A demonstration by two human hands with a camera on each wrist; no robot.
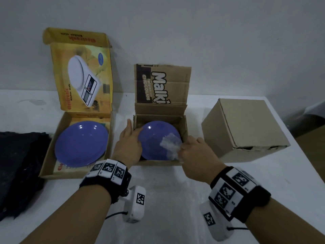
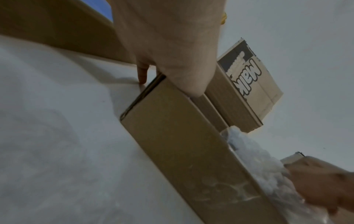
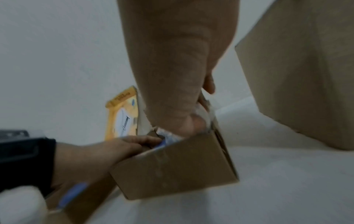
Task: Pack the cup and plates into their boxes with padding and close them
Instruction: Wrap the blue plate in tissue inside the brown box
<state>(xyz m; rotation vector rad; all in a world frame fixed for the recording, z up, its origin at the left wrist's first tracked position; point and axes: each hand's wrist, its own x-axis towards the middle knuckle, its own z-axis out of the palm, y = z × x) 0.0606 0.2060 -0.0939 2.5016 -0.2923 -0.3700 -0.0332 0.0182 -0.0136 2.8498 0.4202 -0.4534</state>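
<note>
A blue plate [image 1: 153,143] lies in the open Malkist cardboard box [image 1: 158,162] at the table's middle. My left hand [image 1: 131,136] rests with straight fingers over the box's left wall and the plate's rim; one finger reaches down outside to the table. My right hand [image 1: 191,148] pinches a piece of clear bubble wrap [image 1: 169,145] that lies over the plate's right side. In the left wrist view the bubble wrap [image 2: 254,156] spills over the box's front edge. A second blue plate [image 1: 80,143] sits in the open yellow kitchen scale box [image 1: 47,161] to the left. No cup shows.
A closed plain brown box [image 1: 244,127] stands at the right. A heap of dark cloth [image 1: 19,169] lies at the table's left edge. Both open lids stand upright against the white wall. The white tabletop [image 1: 167,199] stretches in front of the boxes.
</note>
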